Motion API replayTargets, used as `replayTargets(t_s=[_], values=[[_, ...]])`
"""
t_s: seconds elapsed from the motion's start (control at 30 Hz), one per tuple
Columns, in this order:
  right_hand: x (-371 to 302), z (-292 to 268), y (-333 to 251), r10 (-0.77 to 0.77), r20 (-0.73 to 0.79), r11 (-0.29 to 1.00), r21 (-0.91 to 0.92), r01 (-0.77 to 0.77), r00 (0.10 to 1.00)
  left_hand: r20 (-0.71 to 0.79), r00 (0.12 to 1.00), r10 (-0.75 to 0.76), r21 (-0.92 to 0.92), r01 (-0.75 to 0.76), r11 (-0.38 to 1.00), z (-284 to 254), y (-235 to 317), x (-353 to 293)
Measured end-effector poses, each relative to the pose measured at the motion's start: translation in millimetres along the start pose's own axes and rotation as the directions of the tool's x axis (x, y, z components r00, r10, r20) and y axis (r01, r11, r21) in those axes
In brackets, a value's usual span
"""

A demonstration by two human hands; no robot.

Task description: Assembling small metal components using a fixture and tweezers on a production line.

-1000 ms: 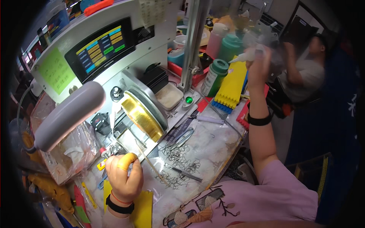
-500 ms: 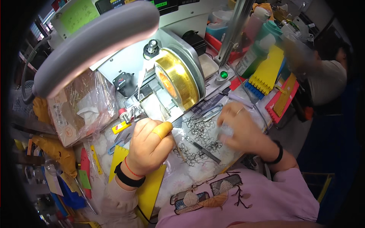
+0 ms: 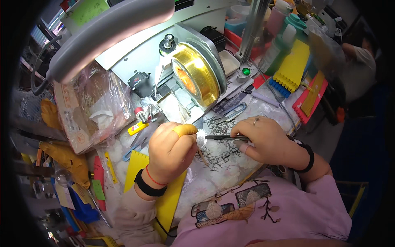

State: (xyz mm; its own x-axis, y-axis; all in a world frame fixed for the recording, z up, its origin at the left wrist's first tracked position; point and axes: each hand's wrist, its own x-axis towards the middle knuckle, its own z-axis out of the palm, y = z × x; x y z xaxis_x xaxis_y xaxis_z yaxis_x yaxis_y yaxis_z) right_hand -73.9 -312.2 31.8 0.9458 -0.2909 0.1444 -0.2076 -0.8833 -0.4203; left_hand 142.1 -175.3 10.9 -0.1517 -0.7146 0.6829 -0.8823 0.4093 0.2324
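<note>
Dark slim tool (image 3: 222, 137) sitting roughly level at centre of frame, right hand (image 3: 263, 138) grasping its right end, probably for fine control. Left hand (image 3: 173, 144) curling fingers beside small pale piece (image 3: 201, 139) near tool's tip, perhaps steadying it; cannot tell whether that grip is holding anything. Lamp (image 3: 111, 39) hanging upper left, apparently lighting surface (image 3: 228, 175).
</note>
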Motion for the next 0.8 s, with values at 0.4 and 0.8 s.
replayTargets(t_s=[0.4,0.8], values=[[28.8,30.7,6.4,-0.185,-0.218,0.874,0.409,0.262,0.958,-0.131,0.967,-0.216,-0.131,0.199,0.971,0.8,7.3,-2.9],[34.2,21.5,-6.3,-0.416,-0.53,0.828,0.115,0.549,0.739,-0.188,0.974,-0.127,-0.101,0.11,0.989,-0.8,6.5,1.5]])
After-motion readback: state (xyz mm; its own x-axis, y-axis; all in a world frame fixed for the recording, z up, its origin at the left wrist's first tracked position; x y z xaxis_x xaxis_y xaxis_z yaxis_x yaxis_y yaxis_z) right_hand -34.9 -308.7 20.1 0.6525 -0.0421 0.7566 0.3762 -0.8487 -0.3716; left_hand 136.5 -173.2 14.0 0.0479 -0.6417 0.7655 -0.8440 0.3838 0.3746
